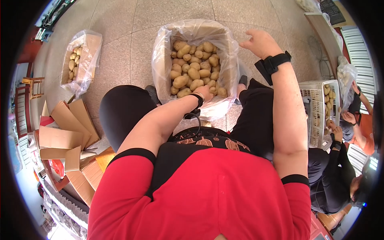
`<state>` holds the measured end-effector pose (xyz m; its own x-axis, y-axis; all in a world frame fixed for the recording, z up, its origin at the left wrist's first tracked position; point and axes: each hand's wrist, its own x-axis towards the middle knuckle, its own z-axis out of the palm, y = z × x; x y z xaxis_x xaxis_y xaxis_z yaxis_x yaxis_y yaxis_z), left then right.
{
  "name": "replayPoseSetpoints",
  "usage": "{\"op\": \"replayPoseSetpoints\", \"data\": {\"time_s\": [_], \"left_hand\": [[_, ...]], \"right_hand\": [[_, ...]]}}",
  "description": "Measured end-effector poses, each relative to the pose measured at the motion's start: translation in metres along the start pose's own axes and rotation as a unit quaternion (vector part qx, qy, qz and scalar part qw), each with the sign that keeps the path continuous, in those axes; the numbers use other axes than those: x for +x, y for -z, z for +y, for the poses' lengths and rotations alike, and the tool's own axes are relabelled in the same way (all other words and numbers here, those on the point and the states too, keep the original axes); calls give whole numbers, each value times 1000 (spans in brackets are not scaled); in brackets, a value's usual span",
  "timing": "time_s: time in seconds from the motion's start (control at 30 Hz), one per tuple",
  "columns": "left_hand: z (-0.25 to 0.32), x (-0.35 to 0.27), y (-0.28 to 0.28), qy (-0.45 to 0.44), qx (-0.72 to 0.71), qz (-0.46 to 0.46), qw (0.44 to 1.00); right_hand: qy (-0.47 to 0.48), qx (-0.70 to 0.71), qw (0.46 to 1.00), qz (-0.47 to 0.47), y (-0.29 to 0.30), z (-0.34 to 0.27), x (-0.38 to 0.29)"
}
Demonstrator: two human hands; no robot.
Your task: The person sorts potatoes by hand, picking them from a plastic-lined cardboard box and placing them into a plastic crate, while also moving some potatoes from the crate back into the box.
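A box [163, 69] lined with clear plastic film [214, 112] stands on the floor between my knees. Inside it lies a heap of potatoes [194, 73] of mixed sizes. My left hand [206, 92] reaches over the near rim and rests among the potatoes at the near right. Its fingertips are partly hidden, so whether it grips one cannot be made out. My right hand [261, 43] is raised off the box's far right side, thumb and fingers apart, with nothing seen in it. Both wrists wear black bands.
To the left sits a smaller film-lined box [91, 57] of potatoes, with open cardboard boxes [64, 135] nearer me. On my right, a white plastic crate [318, 114] holds potatoes; two people work beside it, their hands [349, 117] close to it.
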<state>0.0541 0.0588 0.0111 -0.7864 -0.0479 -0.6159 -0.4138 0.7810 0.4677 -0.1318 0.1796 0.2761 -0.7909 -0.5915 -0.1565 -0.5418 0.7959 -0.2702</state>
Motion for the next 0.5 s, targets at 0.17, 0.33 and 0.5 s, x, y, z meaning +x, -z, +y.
{"op": "replayPoseSetpoints", "data": {"time_s": [0.17, 0.33, 0.5], "left_hand": [[0, -1, 7, -45, -5, 16, 999], [14, -17, 27, -10, 68, -22, 997], [14, -35, 42, 16, 99, 83, 992]], "right_hand": [[30, -12, 999, 22, -5, 4, 1], [22, 7, 999, 31, -3, 9, 2], [-13, 12, 1000, 9, 3, 7, -3]]}}
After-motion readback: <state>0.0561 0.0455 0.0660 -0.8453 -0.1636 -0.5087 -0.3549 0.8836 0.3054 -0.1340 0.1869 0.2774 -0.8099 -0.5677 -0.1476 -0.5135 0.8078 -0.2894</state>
